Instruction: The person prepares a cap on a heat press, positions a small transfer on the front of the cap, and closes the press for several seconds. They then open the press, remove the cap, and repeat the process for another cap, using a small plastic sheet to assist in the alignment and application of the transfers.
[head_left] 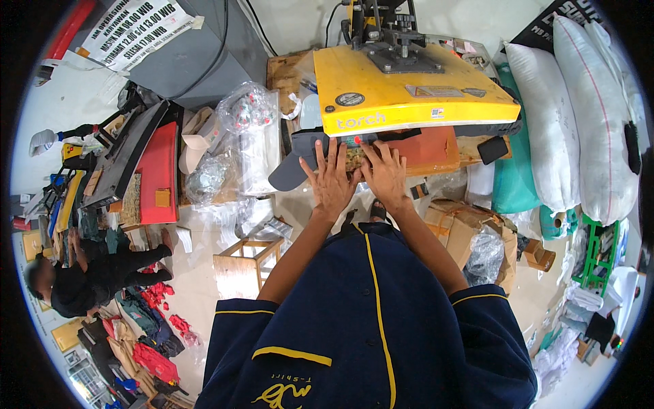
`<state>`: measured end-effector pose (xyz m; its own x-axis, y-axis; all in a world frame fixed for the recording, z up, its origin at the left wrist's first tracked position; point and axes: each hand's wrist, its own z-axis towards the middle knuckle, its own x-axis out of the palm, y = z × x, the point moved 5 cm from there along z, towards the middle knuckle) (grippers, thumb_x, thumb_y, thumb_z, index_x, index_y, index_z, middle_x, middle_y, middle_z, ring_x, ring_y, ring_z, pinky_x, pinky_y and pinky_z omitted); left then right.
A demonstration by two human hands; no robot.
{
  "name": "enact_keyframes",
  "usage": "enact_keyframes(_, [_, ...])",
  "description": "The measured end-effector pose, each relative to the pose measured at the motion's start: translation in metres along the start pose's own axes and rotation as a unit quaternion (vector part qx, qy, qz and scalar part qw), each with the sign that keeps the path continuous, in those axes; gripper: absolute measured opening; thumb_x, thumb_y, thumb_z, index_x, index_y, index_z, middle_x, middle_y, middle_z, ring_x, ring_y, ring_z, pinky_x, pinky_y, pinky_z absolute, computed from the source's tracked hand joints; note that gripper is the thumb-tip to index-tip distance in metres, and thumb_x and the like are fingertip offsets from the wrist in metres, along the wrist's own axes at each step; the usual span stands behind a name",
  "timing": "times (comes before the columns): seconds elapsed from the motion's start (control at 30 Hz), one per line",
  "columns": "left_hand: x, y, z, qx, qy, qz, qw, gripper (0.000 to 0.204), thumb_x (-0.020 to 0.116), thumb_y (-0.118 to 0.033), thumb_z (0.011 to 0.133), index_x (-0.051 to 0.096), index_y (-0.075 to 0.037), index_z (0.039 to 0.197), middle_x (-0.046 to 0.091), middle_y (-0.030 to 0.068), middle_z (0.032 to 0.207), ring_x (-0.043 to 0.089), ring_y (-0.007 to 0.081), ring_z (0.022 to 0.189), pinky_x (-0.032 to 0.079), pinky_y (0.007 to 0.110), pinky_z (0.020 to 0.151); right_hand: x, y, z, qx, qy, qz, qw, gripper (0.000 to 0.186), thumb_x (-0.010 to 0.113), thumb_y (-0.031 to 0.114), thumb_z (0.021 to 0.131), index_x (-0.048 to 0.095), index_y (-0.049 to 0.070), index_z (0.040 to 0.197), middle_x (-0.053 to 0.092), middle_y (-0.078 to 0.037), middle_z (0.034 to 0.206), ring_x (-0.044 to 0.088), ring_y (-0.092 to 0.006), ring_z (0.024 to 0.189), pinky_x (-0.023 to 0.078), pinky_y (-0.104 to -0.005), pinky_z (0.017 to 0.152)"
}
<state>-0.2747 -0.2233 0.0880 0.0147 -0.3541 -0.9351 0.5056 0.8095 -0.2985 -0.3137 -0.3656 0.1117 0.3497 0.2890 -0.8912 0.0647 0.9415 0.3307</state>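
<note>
A yellow heat press [415, 88] stands before me, its upper plate raised above a reddish-brown lower pad [432, 148]. A dark cap [304, 144] lies at the left end of that pad, under the plate's front edge, with its grey brim [289, 175] sticking out to the left. My left hand [332, 183] rests on the cap's fabric with its fingers spread. Beside it, my right hand [385, 176] lies flat, fingers apart, at the pad's front edge. Between the hands shows a mottled brownish patch [354, 160] with a small red mark above it. Some fingertips are hidden below the plate.
Left of the press are clear plastic bags [248, 112] and beige caps [195, 140]. A dark flat phone-like object [492, 149] lies right of the pad. White sacks [545, 129] stand further right. A wooden stool [248, 262] and a cardboard box [470, 232] flank me. Another person [88, 279] is far left.
</note>
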Motion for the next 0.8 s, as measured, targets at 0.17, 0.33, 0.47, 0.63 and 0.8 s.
enact_keyframes(0.17, [0.001, 0.001, 0.000, -0.003, -0.011, -0.007, 1.000, 0.071, 0.060, -0.050, 0.096, 0.048, -0.009, 0.153, 0.028, 0.0124, 0.169, 0.013, 0.0408, 0.158, 0.004, 0.082, 0.112, 0.001, -0.001, 0.000, -0.003, -0.005, -0.011, 1.000, 0.043, 0.064, 0.025, 0.093, 0.066, 0.021, 0.135, 0.057, -0.009, 0.129, 0.057, -0.0345, 0.103, 0.043, -0.0500, 0.084])
enact_keyframes(0.33, [-0.001, 0.000, -0.001, -0.001, -0.016, -0.006, 1.000, 0.071, 0.061, -0.051, 0.095, 0.050, -0.009, 0.151, 0.029, 0.0119, 0.169, 0.012, 0.0404, 0.158, 0.005, 0.082, 0.112, -0.003, 0.001, 0.002, -0.009, -0.013, -0.007, 1.000, 0.040, 0.065, 0.024, 0.092, 0.068, 0.021, 0.132, 0.057, -0.008, 0.126, 0.057, -0.0339, 0.103, 0.043, -0.0500, 0.084])
enact_keyframes(0.47, [-0.011, -0.001, 0.004, 0.006, -0.029, -0.020, 0.999, 0.069, 0.065, -0.046, 0.089, 0.055, -0.007, 0.145, 0.038, 0.0145, 0.161, 0.016, 0.0405, 0.157, 0.007, 0.080, 0.113, -0.006, 0.001, 0.009, -0.012, -0.007, 0.004, 1.000, 0.033, 0.067, 0.024, 0.091, 0.071, 0.020, 0.124, 0.059, -0.008, 0.119, 0.058, -0.0327, 0.104, 0.044, -0.0504, 0.084])
enact_keyframes(0.63, [-0.015, 0.004, 0.027, -0.001, -0.043, -0.042, 0.998, 0.053, 0.066, -0.037, 0.084, 0.062, -0.004, 0.125, 0.048, 0.0186, 0.144, 0.024, 0.0432, 0.152, 0.013, 0.080, 0.111, -0.001, -0.003, 0.032, -0.020, -0.011, 0.020, 1.000, 0.017, 0.067, 0.023, 0.091, 0.074, 0.013, 0.104, 0.061, -0.011, 0.112, 0.059, -0.0331, 0.101, 0.044, -0.0511, 0.083])
enact_keyframes(0.8, [-0.007, 0.018, 0.042, -0.037, -0.078, -0.086, 0.993, 0.040, 0.067, -0.032, 0.083, 0.066, -0.007, 0.114, 0.051, 0.0186, 0.135, 0.034, 0.0444, 0.144, 0.019, 0.075, 0.110, 0.007, -0.009, 0.051, -0.004, 0.003, 0.083, 0.997, 0.015, 0.065, 0.021, 0.091, 0.071, 0.008, 0.094, 0.062, -0.016, 0.112, 0.061, -0.0387, 0.103, 0.045, -0.0545, 0.085])
